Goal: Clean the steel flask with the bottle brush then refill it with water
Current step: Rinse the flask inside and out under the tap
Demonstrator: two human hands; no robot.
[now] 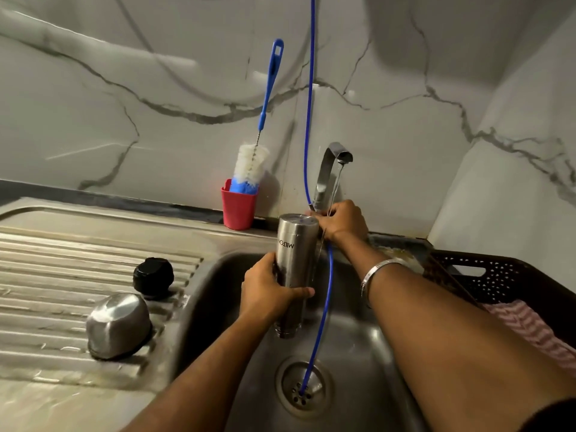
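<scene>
Left hand (265,291) fingers grasp inverted brushed-steel flask (294,269); right hand (343,221) seemingly grips tap (330,173)

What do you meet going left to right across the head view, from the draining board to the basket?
Upturned steel bowl → black cap → red cup holding the bottle brush → steel flask → tap → dark basket.

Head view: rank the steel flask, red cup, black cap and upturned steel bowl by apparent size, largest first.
1. Steel flask
2. Upturned steel bowl, though it sits nearer the camera
3. Red cup
4. Black cap
</scene>
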